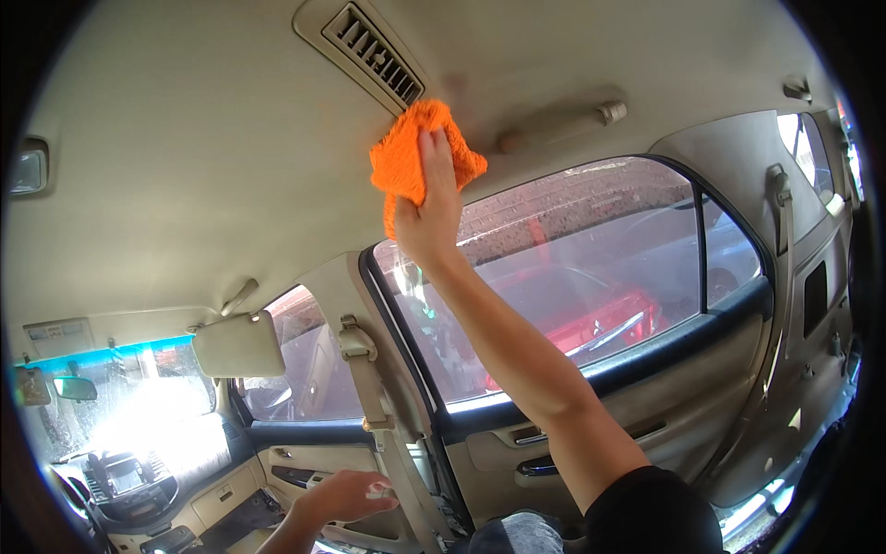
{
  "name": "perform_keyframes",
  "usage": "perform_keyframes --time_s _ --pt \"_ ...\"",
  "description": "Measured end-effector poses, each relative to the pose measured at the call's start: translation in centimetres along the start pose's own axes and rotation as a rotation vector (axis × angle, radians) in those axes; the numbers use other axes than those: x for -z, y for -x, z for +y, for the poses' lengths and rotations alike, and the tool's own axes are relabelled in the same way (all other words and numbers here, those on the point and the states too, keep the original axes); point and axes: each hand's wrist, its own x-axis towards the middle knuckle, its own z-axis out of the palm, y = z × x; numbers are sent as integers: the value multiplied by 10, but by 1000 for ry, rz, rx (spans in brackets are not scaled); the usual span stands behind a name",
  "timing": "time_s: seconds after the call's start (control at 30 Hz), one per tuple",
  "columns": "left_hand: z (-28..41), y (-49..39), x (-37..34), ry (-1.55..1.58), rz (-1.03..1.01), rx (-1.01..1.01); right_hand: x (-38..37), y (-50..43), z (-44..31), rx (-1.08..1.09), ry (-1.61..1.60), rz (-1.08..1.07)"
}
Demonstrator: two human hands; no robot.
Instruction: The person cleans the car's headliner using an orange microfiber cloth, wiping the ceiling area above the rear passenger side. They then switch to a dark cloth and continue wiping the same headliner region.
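My right hand (pixel 435 208) is raised to the beige car headliner (pixel 208 173) and presses an orange microfiber cloth (pixel 405 163) against it. The cloth lies just below the end of a slatted ceiling air vent (pixel 374 55), touching or almost touching its frame. Lower down, my left hand (pixel 353 495) hangs in front of the door pillar, near the seat belt (pixel 394 457), with its fingers loosely curved. Nothing is plainly seen in it, and whether it touches the belt cannot be told.
A ceiling grab handle (pixel 561 131) is right of the cloth, above the rear door window (pixel 574 270). The seat-belt anchor (pixel 356 339) sits on the pillar. A sun visor (pixel 239 346), the rear-view mirror (pixel 75 388) and the dashboard (pixel 131 485) lie at lower left. A dome light (pixel 29 166) is far left.
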Motion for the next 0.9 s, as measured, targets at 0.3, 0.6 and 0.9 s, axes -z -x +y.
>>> perform_keyframes --time_s 0.3,0.6,0.9 --pt "-21 -1 4 -128 -23 71 -51 -117 -91 691 618 264" --pt "-9 7 7 -76 -166 143 -12 -55 -34 238 -48 -5" --pt "-20 8 -12 -67 -186 174 -16 -57 -38 218 5 -44"
